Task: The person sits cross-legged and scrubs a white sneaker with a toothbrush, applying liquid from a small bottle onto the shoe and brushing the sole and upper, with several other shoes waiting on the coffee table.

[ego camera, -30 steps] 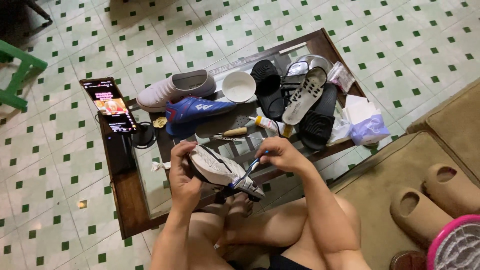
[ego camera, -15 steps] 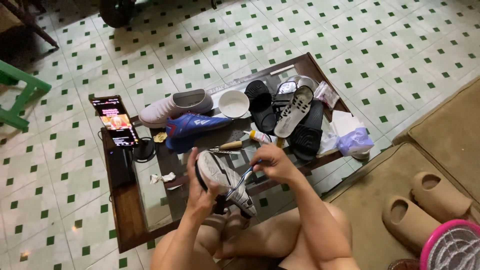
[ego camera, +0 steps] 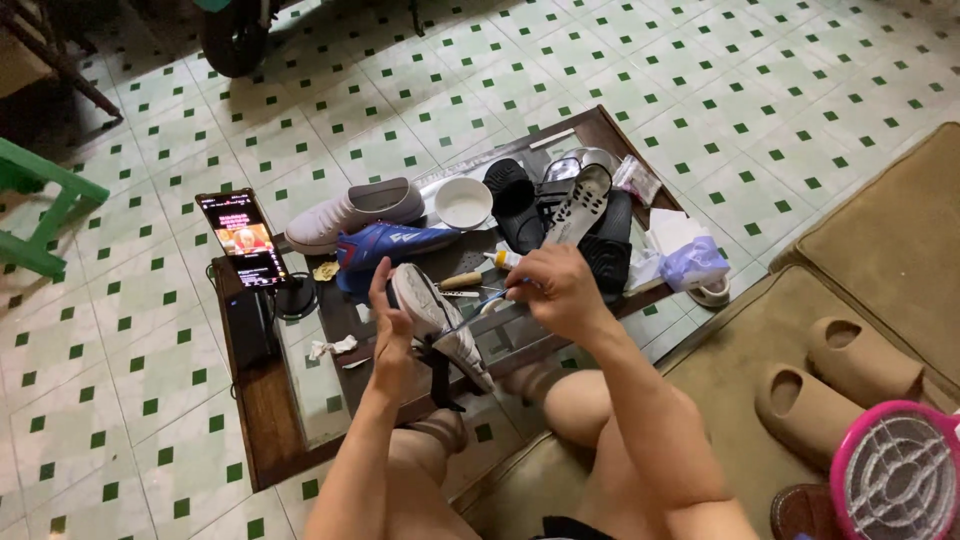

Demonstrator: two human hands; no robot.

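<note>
My left hand (ego camera: 391, 335) holds a white shoe (ego camera: 437, 322) sole-up over the near edge of a low glass-topped table (ego camera: 262, 420). My right hand (ego camera: 556, 287) grips a thin brush-like tool (ego camera: 478, 304) whose tip touches the shoe's sole. Black straps hang below the shoe. A small tube (ego camera: 506, 260) lies just behind my right hand, and a wooden-handled tool (ego camera: 462, 281) lies beside the shoe.
On the table: a white slip-on shoe (ego camera: 352, 214), a blue shoe (ego camera: 392, 244), a white bowl (ego camera: 464, 203), black sandals (ego camera: 514, 203), a lit phone on a stand (ego camera: 243, 238), plastic bags (ego camera: 691, 266). Tan slippers (ego camera: 805, 411) and a pink racket (ego camera: 895, 478) lie at right.
The view has shifted, so the table sits lower and more central. Both hands stay on the shoe, which is now turned more upright, with the tool's tip working along the sole.
</note>
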